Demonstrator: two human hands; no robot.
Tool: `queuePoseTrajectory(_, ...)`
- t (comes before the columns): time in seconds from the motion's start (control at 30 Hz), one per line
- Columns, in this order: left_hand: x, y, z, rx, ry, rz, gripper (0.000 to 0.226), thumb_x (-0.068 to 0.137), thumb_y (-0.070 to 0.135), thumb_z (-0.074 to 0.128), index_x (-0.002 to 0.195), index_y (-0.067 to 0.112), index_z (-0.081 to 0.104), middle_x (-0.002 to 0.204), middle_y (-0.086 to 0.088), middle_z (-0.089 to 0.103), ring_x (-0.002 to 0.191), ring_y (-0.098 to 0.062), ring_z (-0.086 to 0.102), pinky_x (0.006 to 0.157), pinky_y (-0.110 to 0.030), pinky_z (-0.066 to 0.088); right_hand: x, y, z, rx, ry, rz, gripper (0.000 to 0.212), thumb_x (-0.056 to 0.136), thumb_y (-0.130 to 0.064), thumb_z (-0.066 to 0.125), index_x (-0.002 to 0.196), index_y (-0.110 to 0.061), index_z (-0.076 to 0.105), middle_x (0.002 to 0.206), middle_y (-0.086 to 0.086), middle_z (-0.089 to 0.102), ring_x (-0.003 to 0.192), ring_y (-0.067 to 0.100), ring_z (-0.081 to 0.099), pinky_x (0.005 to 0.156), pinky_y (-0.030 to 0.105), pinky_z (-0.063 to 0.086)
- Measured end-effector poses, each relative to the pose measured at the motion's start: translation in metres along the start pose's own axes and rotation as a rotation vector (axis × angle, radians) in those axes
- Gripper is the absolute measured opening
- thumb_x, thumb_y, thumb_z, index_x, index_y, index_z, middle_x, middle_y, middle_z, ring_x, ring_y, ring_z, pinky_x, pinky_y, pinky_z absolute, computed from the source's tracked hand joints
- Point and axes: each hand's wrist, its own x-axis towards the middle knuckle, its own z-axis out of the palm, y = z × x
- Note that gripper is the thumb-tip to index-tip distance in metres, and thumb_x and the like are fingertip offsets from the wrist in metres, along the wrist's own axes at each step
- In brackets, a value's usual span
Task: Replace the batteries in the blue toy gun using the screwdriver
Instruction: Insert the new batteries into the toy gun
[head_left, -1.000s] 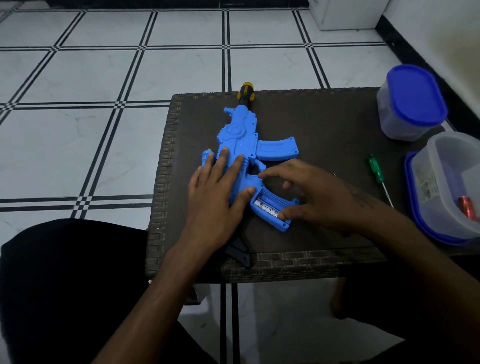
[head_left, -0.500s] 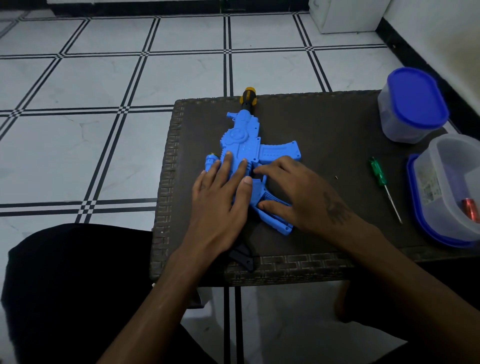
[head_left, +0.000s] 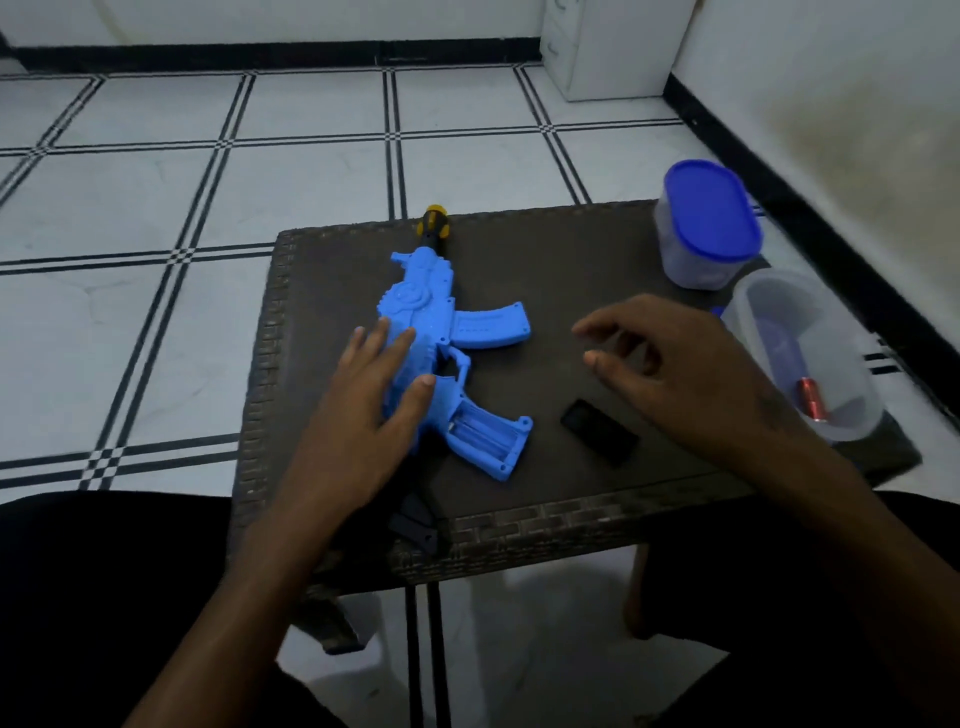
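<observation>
**While one hand holds the toy, the other floats above the table**

With its fingers flat, the left hand (head_left: 358, 415) presses on the blue toy gun (head_left: 441, 353), not gripping it. Gun lies on the dark woven table (head_left: 545, 270), tip w/ a yellow-black end pointing away. Its handle slot (head_left: 483, 431) is open. A small black cover (head_left: 600, 432) lies just beside it, to the right. Right hand (head_left: 691, 374) hangs over the table, fingers loosely bent, holding nothing. Near it sits a clear tub (head_left: 805, 358) w/ a red battery (head_left: 811, 399) inside. A blue-lid jar (head_left: 706, 223) stands farther back.
</observation>
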Motion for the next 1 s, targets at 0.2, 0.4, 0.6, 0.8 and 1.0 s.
queuePoseTrajectory(0.2, 0.010, 0.062, 0.019, -0.059, 0.028, 0.228, 0.049, 0.094, 0.037, 0.055, 0.141, 0.025, 0.050, 0.129, 0.020, 0.052, 0.118, 0.016, 0.042, 0.097, -0.001, 0.027, -0.019, 0.052, -0.065, 0.087, 0.273, 0.248, 0.027, 0.095, -0.014, 0.057, 0.120, -0.025, 0.062, 0.103, -0.003, 0.069, 0.090, 0.012, 0.067, 0.083, 0.023, 0.053)
queuePoseTrajectory(0.4, 0.009, 0.132, 0.072, -0.086, -0.208, 0.368, 0.038, 0.096, 0.037, 0.054, 0.131, 0.024, 0.061, 0.125, 0.010, 0.066, 0.116, -0.004, 0.058, 0.099, -0.026, 0.045, -0.019, 0.104, -0.107, -0.219, -0.293, 0.509, 0.025, 0.094, -0.012, 0.061, 0.113, -0.027, 0.064, 0.110, -0.001, 0.067, 0.086, 0.008, 0.064, 0.072, 0.024, 0.052)
queuePoseTrajectory(0.6, 0.009, 0.166, 0.110, 0.007, -0.405, 0.425, 0.041, 0.097, 0.026, 0.053, 0.138, 0.030, 0.054, 0.126, 0.009, 0.064, 0.112, -0.009, 0.059, 0.096, -0.037, 0.049, -0.017, 0.112, -0.081, -0.366, -0.532, 0.467, 0.028, 0.083, -0.022, 0.076, 0.106, -0.028, 0.061, 0.104, -0.005, 0.064, 0.087, 0.011, 0.063, 0.072, 0.023, 0.053)
queuePoseTrajectory(0.8, 0.009, 0.164, 0.114, 0.035, -0.426, 0.426, 0.040, 0.097, 0.035, 0.052, 0.136, 0.033, 0.054, 0.124, 0.010, 0.065, 0.112, -0.006, 0.059, 0.096, -0.037, 0.050, -0.020, 0.120, -0.062, -0.499, -0.426, 0.348, 0.020, 0.086, -0.022, 0.070, 0.102, -0.029, 0.061, 0.111, 0.003, 0.063, 0.098, 0.022, 0.063, 0.089, 0.038, 0.056)
queuePoseTrajectory(1.0, 0.018, 0.131, 0.089, -0.012, -0.308, 0.352, 0.033, 0.095, 0.040, 0.054, 0.127, 0.035, 0.061, 0.118, 0.019, 0.065, 0.108, 0.003, 0.058, 0.095, -0.034, 0.050, -0.021, 0.110, -0.080, -0.411, -0.138, 0.313, 0.021, 0.083, -0.023, 0.069, 0.098, -0.025, 0.055, 0.092, 0.001, 0.065, 0.080, 0.017, 0.062, 0.067, 0.028, 0.050)
